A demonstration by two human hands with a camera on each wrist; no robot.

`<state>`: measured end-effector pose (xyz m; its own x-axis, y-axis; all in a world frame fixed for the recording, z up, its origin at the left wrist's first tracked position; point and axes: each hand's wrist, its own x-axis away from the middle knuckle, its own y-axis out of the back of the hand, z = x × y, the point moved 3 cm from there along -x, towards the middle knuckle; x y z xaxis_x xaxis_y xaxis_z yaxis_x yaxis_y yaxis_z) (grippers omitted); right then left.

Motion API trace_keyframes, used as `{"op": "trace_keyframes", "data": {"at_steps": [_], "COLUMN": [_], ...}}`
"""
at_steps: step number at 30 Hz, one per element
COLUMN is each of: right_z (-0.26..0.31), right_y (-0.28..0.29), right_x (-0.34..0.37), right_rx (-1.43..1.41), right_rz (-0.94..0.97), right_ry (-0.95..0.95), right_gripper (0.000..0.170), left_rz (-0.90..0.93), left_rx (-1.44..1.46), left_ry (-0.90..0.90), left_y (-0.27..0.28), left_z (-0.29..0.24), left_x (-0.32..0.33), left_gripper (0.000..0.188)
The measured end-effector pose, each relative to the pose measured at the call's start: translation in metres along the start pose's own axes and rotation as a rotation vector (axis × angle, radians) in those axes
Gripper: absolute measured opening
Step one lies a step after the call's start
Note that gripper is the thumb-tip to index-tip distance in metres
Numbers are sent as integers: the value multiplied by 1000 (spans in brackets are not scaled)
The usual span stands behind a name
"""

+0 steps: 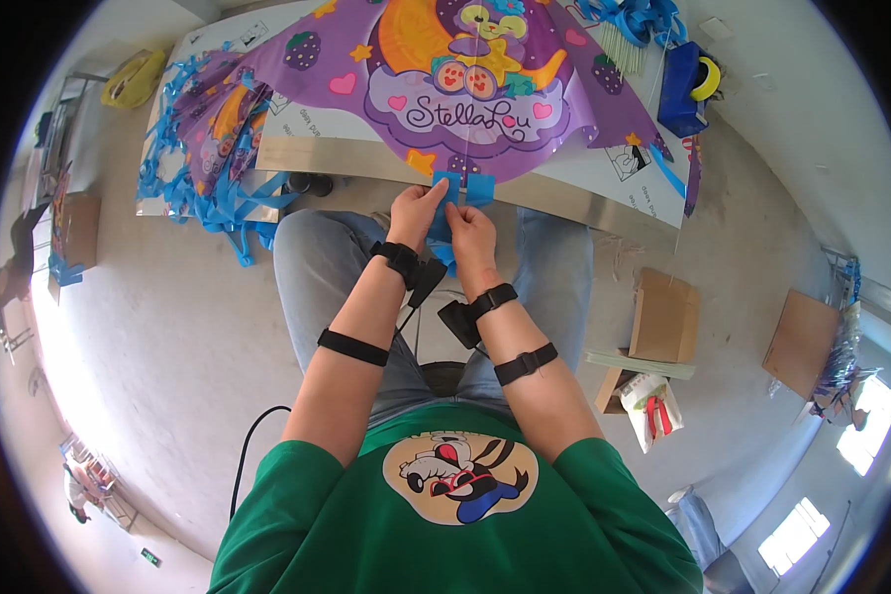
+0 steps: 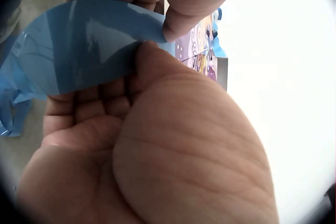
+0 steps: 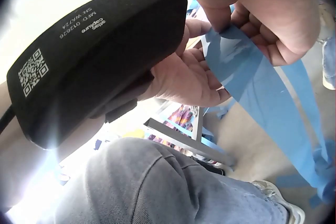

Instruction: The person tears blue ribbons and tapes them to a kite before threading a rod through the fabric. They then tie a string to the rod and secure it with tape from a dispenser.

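A purple printed kite [image 1: 554, 129] with a cartoon bear and "StellaLou" lettering lies over the table edge in the head view. At its lower tip, blue plastic ribbon [image 2: 79, 45] meets it. My left hand [image 1: 416, 216] pinches the ribbon between thumb and fingers. Close beside it, my right hand [image 1: 473, 240] pinches the same ribbon, thumb tip near the left thumb. In the left wrist view the ribbon bows in a wide curve across the fingers. Its long tail [image 3: 278, 124] hangs down toward the floor in the right wrist view.
A heap of blue ribbons [image 1: 233, 203] hangs off the table's left side with another kite part. At the back right stand a blue tape dispenser [image 1: 681, 89] and more ribbon [image 1: 643, 20]. Cardboard boxes [image 1: 665, 315] sit on the floor to the right. My knees are under the table edge.
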<state>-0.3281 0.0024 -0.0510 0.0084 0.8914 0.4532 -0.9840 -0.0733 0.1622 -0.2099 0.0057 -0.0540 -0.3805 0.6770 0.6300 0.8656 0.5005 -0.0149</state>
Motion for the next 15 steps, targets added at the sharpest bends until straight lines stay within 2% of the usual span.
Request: {"op": "trace_keyframes", "data": {"at_steps": [15], "right_z": [7], "right_y": [0], "right_x": [2], "right_rx": [-7], "right_rz": [6], "right_ry": [-24], "right_gripper": [30], "left_rz": [-15], "left_rx": [-27], "left_ry": [-12], "left_y": [0], "left_z": [0], "left_x": [-1], "left_gripper": [41]}}
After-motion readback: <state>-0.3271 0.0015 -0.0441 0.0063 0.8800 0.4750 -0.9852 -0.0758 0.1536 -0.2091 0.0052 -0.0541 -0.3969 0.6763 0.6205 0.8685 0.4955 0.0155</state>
